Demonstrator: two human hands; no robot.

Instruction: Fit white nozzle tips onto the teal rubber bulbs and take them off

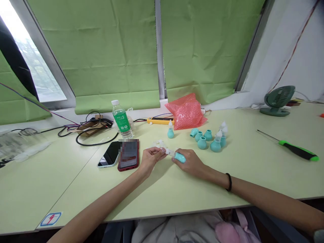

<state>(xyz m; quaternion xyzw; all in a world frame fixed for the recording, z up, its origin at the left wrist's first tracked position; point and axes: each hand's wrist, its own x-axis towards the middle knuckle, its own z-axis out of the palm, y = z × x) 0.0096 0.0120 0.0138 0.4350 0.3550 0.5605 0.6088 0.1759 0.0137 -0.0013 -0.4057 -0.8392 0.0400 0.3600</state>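
In my right hand (189, 162) is a teal rubber bulb (180, 157), gripped by its round body, with a clear nozzle pointing left. The fingertips of my left hand (153, 158) pinch the nozzle's end, at a small white piece (164, 150). Just behind that hand lies a loose pile of small white pieces (159, 143). One bulb with a clear tip (170, 131) stands upright beyond my hands. To the right sit several bare teal bulbs (201, 142), one lying on its side, and a few bulbs fitted with clear tips (216, 144).
Two phones (128, 158) lie left of my hands, near a water bottle (122, 121) and tangled black cables (97, 126). Pink bubble wrap (187, 113) and a yellow power strip (160, 120) are at the back. A screwdriver (298, 150) and a green fan (278, 100) are at right.
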